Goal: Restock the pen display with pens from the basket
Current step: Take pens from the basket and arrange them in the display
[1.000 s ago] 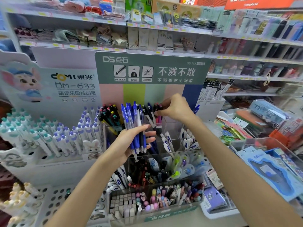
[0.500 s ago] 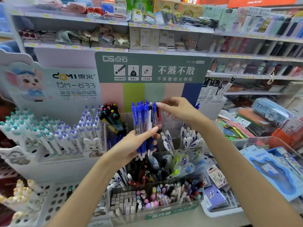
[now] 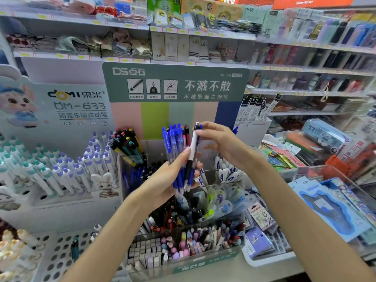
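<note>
The left hand (image 3: 162, 180) grips a bunch of blue pens (image 3: 175, 147) upright, thumb pressed across the front of them, fingers curled round behind — the clips stand up above the thumb and the tips hang below the palm. Just right of that bunch, the right hand (image 3: 221, 143) pinches the top of a single white and black pen (image 3: 192, 151) between thumb and fingertips; the pen stands nearly upright and lies against the blue pens, its lower end crossing the left hand's fingers. Both hands hover above the clear pen display (image 3: 203, 259), whose compartments below the left hand hold dark pens, and nearer the person, erasers and pastel pens. Left of the left hand stands a rack of white pens (image 3: 61, 167). No basket can be told apart.
</note>
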`<state>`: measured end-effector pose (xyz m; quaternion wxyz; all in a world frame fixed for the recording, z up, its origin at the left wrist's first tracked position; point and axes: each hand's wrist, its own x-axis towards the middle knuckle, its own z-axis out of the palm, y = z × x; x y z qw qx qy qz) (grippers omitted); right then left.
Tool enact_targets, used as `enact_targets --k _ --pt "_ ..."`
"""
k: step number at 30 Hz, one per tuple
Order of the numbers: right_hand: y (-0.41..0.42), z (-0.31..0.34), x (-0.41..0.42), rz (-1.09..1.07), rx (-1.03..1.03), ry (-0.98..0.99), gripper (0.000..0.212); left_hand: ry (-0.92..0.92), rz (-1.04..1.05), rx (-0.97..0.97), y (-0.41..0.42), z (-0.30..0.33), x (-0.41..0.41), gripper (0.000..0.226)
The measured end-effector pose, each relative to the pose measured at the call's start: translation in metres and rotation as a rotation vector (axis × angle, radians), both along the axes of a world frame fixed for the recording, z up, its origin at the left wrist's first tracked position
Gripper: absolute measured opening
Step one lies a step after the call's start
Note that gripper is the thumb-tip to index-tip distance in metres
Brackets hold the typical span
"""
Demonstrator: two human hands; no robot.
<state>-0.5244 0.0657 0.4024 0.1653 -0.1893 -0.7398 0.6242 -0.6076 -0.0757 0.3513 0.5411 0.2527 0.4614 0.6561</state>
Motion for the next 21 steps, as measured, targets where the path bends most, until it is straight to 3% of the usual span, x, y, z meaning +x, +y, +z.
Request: enact_targets --k 4,8,10,12,17,21 --pt "-0.004 0.008 -0.005 -0.062 -0.260 0.245 0.015 -0.031 -0.014 -0.012 -0.004 0.002 -0.004 0.029" --pt "0.008 0.019 -0.007 -0.365 -0.412 0.541 0.017 0.011 0.130 -0.018 -0.010 0.002 -0.013 0.017" --pt "0.018 0.021 -0.007 -0.542 -0.261 0.551 0.013 0.021 0.201 -0.030 -0.015 0.003 -0.021 0.019" --pt "0.021 0.018 -0.011 -0.618 0.019 0.443 0.010 0.002 0.225 -0.031 -0.020 0.005 -0.030 0.020" --pt "0.010 -0.004 -0.032 -0.431 0.517 0.140 0.019 0.012 0.246 -0.031 -0.025 0.009 -0.043 0.012" --pt "0.004 -0.018 -0.047 -0.287 0.671 -0.097 0.019 0.029 0.249 -0.035 -0.027 0.010 -0.043 0.014"
